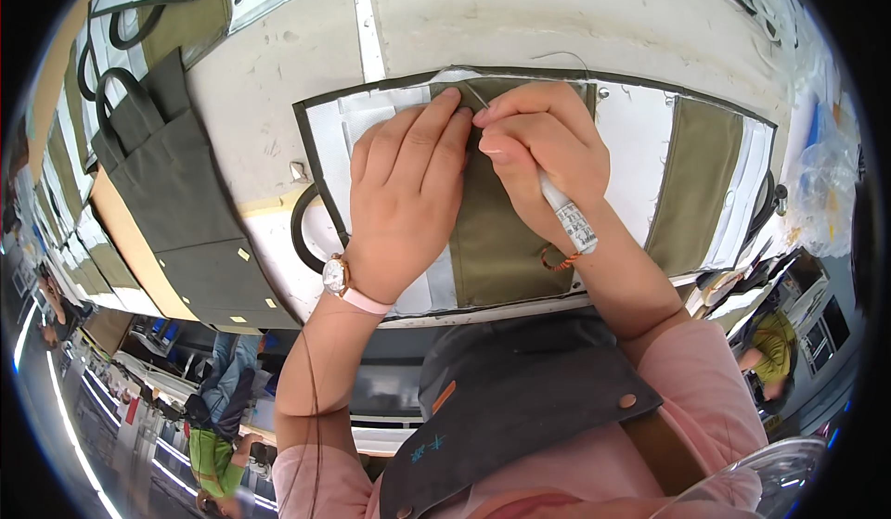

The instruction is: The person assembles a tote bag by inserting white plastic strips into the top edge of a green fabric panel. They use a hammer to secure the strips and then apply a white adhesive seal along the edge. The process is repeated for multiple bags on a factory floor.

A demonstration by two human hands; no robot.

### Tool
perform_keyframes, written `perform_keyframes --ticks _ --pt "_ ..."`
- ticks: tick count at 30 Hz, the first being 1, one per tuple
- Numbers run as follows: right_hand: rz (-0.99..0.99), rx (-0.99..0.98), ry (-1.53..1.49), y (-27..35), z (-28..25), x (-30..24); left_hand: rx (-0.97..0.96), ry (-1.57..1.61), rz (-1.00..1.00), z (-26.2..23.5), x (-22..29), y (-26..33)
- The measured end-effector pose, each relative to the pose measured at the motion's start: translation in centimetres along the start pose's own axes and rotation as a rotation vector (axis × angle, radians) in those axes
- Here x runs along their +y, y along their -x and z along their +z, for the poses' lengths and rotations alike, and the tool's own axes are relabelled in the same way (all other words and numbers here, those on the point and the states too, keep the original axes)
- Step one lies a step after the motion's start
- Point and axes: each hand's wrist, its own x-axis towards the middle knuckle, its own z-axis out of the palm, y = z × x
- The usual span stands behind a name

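A flat bag panel (506,231), olive and white with dark edge binding, lies on the table in front of me. My left hand (408,180) rests flat on its left part, fingers stretched toward the far edge. Beside it, my right hand (548,139) grips a white pen-like tool (568,213) with a printed wrap on its barrel. The tool's thin tip reaches the panel near its far edge, by my left fingertips. Exactly what kind of tool it is, I cannot tell. A black loop handle (299,231) shows at the panel's left side.
To the left lies a dark grey bag piece (200,208) with handles, and more olive and white panels (186,27) stand behind it. A clear plastic bag (824,190) is at the right edge. People (215,445) are visible in the room beyond the table (483,18).
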Motion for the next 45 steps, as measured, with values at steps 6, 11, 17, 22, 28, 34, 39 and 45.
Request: perform_keyframes --ticks 6,11,17,22,28,34,39,45 --pt "0.269 0.024 -0.135 -0.4 0.1 -0.3 -0.019 -0.030 -0.006 0.1 0.0 0.0" --pt "0.331 0.032 -0.210 -0.4 -0.2 0.2 -0.024 -0.074 -0.003 0.3 0.2 0.0" --pt "0.275 0.073 -0.366 -0.1 -0.1 0.5 -0.007 -0.065 -0.008 0.4 0.5 -0.5" --pt "0.361 0.055 -0.492 -0.2 -0.6 0.5 0.104 0.113 -0.184 0.5 0.1 -1.9" --pt "0.350 0.150 -0.458 -0.1 -0.9 0.7 0.184 0.069 -0.248 0.9 -0.2 -2.7" --pt "0.322 0.015 -0.380 -0.4 -1.2 1.0 0.196 -0.038 -0.169 0.9 -0.6 -3.2" --pt "0.368 0.033 -0.246 -0.6 -0.9 0.6 0.182 -0.056 -0.121 0.7 -0.9 -3.1" --pt "0.354 0.066 -0.213 -0.6 -0.7 0.5 0.165 -0.031 -0.089 0.7 -1.4 -3.0"
